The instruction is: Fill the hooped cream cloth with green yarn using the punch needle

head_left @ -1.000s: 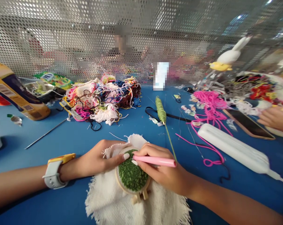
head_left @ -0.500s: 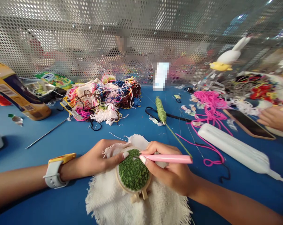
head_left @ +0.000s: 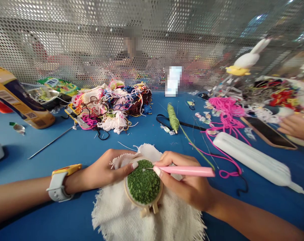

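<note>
My right hand pinches a pink punch needle whose thin metal tip points left over the green looped pile. A small pale gap shows in the pile near the tip. The pile fills a round embroidery hoop set on cream cloth with frayed edges. At the hoop's upper left, my left hand grips its rim and the cloth, thumb on top and the other fingers mostly hidden. Green yarn runs from the needle's back end to a wound green bobbin on the table.
A tangled yarn heap lies at the back left, beside a yellow bottle. On the right are a white glue gun-like tool, pink yarn and a phone. Another person's hand is at the right edge.
My right hand and the punch needle have shifted slightly right, drawing the tip back over the pile. The green yarn's near end moved right with it. My left hand stays in place.
</note>
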### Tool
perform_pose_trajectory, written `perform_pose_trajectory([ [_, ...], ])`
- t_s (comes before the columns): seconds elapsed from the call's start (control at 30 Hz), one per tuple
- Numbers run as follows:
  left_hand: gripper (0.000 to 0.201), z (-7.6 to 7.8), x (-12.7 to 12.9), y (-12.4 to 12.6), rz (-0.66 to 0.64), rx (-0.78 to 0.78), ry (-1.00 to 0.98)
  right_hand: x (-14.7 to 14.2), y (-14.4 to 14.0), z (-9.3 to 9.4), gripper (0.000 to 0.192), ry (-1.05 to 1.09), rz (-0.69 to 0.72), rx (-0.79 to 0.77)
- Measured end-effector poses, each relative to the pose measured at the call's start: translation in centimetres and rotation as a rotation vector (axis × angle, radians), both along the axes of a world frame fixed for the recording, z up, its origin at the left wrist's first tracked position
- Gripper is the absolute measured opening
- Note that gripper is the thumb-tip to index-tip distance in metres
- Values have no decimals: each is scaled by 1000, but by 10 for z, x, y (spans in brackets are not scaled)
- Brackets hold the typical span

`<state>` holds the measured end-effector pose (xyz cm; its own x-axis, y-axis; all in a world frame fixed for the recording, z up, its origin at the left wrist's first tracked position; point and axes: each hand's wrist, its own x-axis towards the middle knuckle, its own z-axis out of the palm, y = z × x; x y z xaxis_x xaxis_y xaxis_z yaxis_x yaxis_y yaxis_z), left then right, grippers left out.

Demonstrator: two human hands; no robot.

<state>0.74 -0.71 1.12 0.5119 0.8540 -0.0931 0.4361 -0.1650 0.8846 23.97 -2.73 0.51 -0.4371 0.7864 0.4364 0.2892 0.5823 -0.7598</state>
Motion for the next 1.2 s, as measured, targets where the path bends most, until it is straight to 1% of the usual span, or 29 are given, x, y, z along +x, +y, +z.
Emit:
perform_pose_trajectory([
  [0.17, 39, 0, 0, 1, -11, 4, -21, 0, 0, -2, 10, 14, 20, -1],
  [0.47, 38, -2, 0, 0, 0, 26, 4, 0, 1, -2, 10, 19, 23, 10],
  [0.7, 41, -1, 0, 0, -11, -4, -4, -1, 0, -2, 10, 24, 26, 35],
  [0.9, 39, -1, -1, 0, 4, 39, 23, 1, 0, -2, 10, 27, 26, 24],
  [1.1, 37, -3, -1, -1, -7, 23, 18, 0, 0, -3, 10, 25, 26, 13],
  [1.2, 35, -4, -1, -1, -4, 57, 2, 0, -1, -4, 10, 24, 18, -9],
])
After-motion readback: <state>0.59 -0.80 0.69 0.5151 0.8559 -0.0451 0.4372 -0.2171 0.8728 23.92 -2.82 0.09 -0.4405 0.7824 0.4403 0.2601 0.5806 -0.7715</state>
